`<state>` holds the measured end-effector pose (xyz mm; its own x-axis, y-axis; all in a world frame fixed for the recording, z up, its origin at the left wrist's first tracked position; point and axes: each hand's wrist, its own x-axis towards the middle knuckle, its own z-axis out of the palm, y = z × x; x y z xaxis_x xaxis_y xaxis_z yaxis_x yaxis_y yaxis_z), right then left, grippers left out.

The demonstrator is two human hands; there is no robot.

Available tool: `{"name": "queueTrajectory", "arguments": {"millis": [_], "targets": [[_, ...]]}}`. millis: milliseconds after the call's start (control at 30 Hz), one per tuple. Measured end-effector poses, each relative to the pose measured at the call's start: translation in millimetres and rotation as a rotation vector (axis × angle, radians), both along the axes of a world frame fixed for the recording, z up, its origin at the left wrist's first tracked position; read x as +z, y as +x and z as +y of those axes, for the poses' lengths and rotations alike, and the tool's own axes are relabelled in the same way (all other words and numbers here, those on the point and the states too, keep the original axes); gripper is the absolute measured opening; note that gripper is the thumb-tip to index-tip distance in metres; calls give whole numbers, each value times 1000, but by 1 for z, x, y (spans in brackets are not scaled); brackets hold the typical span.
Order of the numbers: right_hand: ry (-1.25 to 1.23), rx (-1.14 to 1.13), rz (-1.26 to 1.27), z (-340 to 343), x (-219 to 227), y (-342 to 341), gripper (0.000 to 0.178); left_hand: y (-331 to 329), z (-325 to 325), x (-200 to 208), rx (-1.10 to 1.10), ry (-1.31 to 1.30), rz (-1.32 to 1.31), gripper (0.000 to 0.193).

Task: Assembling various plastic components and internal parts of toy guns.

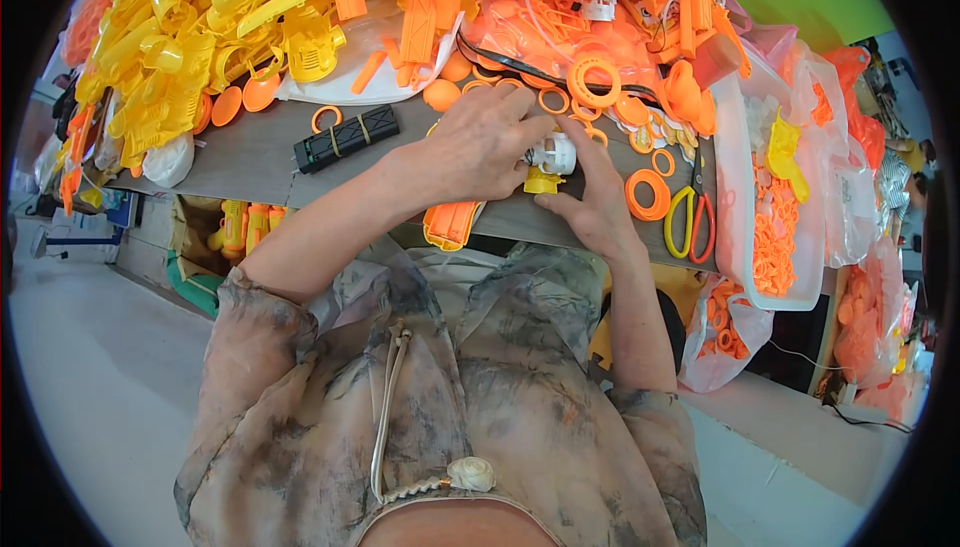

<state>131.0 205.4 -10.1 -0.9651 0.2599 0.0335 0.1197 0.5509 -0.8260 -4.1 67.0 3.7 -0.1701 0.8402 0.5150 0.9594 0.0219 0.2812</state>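
Note:
Over the near edge of the table, both hands meet around a small white round plastic part (552, 154) with a yellow piece (542, 183) below it. My left hand (485, 142) is closed at the part's left side, its fingertips partly hidden. My right hand (598, 187) curves round the right side, thumb below and fingers behind. Under my left wrist, an orange ribbed plastic shell (450, 225) lies at the table edge. Left of that wrist is a black oblong block (347, 139) with a band round it.
Yellow plastic shells (190, 57) heap at the far left, orange strips (425, 2) at the back. Orange rings (648, 195) and scissors (690, 212) with yellow and red handles lie right. A clear bin (735, 207) of small orange parts stands beyond; a box of yellow parts (235, 230) sits below left.

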Motion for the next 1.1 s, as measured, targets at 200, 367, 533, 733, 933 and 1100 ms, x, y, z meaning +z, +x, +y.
{"name": "queueTrajectory", "arguments": {"millis": [200,367,533,733,933,1100], "targets": [[261,-69,238,-5,-12,-10,74,-13,-7,6,67,36,-136,43],[419,-154,479,-30,-11,23,53,-9,-52,10,190,145,-203,36],[14,27,105,-78,-32,55,28,10,-65,-14,145,24,-60,41],[-658,92,-117,-89,-54,43,19,14,-54,-27,223,-66,-56,44],[-570,-2,-228,-71,-26,69,18,6,-50,-34,246,-18,-61,46],[177,207,-261,-42,-20,93,20,6,-48,-33,265,76,-113,52]]}}
